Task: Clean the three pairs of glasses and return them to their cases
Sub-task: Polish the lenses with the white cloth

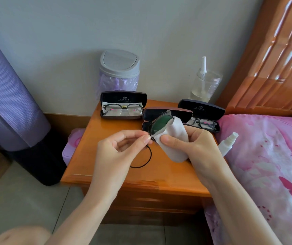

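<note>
Centre frame, over the nightstand [106, 156]: dark-lensed glasses [161, 124] held up in both hands. Left hand [124, 147] pinches the frame's lower-left end between thumb and forefinger. Right hand [200, 144] grips a white cloth [175, 140] wrapped round the other side, thumb pressing it on.

One green-tinted lens shows; the rest is under the cloth, so I can't tell if the arms are folded. Long axis tilts lower left to upper right.

The open middle case [182, 114] sits just behind, up-frame from the grip, with its long axis left-right. I'd say the glasses need levelling before they drop in. Both hands look about equally near it.

Left case [124, 98] and right case [201, 107] each hold a clear pair; whether they're cleaned, can't say. Looks like the wiping step.
</note>
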The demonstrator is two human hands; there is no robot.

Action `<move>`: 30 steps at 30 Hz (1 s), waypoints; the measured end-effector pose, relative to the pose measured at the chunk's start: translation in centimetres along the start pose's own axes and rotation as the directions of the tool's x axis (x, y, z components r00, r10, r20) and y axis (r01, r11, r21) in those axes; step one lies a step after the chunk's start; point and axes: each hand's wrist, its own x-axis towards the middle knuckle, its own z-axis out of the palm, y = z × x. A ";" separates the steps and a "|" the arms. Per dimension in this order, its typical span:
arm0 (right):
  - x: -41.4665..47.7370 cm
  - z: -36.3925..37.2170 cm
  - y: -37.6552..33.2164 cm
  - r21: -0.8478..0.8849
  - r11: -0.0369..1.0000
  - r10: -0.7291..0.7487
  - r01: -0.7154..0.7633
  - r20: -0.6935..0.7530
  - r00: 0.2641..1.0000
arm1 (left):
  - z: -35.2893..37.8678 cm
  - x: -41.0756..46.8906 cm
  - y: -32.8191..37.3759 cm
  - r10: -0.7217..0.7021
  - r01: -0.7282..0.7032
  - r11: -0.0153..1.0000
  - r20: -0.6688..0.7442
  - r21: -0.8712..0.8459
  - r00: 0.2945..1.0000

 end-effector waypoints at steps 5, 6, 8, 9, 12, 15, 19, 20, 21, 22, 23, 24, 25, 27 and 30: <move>-0.1 0.4 0.5 0.025 1.000 -0.003 0.004 -0.035 0.999 | 0.0 0.0 0.0 0.010 -0.010 1.000 -0.011 0.009 1.000; -0.2 0.6 0.6 0.042 0.999 0.001 0.000 -0.022 1.000 | 0.0 0.0 -0.1 0.011 -0.011 1.000 -0.008 0.019 1.000; -0.4 1.2 0.8 0.093 0.996 0.018 -0.019 0.009 1.000 | 0.0 -0.1 -0.1 0.021 -0.022 0.998 0.013 0.057 1.000; -0.4 1.4 0.8 0.122 0.992 0.022 -0.025 0.022 1.000 | 0.0 -0.1 -0.1 0.026 -0.028 0.997 0.027 0.076 0.999; -0.4 2.0 0.8 0.177 0.984 0.026 -0.030 0.025 0.999 | -0.2 -0.1 0.0 0.041 -0.046 0.993 0.044 0.107 0.998; -0.2 2.4 0.7 0.205 0.978 0.039 -0.039 0.007 0.999 | -0.3 0.1 0.0 0.045 -0.052 0.991 0.051 0.126 0.998; 0.4 2.6 0.0 0.275 0.959 0.068 -0.066 0.001 0.998 | -0.3 0.1 0.1 0.043 -0.053 0.990 0.077 0.134 0.996; 0.5 2.6 -0.2 0.288 0.955 0.074 -0.070 -0.004 0.997 | -0.3 0.2 0.0 0.044 -0.054 0.990 0.075 0.133 0.996; 0.7 2.7 -0.4 0.302 0.951 0.082 -0.072 -0.020 0.996 | -0.3 0.2 0.1 0.045 -0.054 0.990 0.072 0.132 0.996; 0.8 2.6 -0.5 0.323 0.944 0.093 -0.074 -0.044 0.995 | -0.3 0.2 0.1 0.045 -0.054 0.990 0.068 0.130 0.997; 1.0 2.6 -0.5 0.351 0.934 0.104 -0.074 -0.066 0.992 | -0.3 0.2 0.1 0.043 -0.051 0.991 0.066 0.124 0.997; 1.1 2.6 -0.4 0.380 0.922 0.111 -0.071 -0.085 0.990 | -0.3 0.2 0.1 0.039 -0.047 0.992 0.064 0.116 0.997; 1.1 2.7 -0.4 0.404 0.912 0.116 -0.066 -0.101 0.988 | -0.2 0.1 0.1 0.035 -0.041 0.993 0.061 0.107 0.998; 1.0 3.1 -0.3 0.427 0.902 0.117 -0.053 -0.125 0.985 | -0.1 0.1 0.0 0.030 -0.035 0.995 0.046 0.098 0.998; 0.6 3.4 -0.2 0.377 0.925 0.091 -0.045 -0.104 0.990 | -0.1 0.0 -0.2 0.021 -0.022 0.996 0.018 0.081 1.000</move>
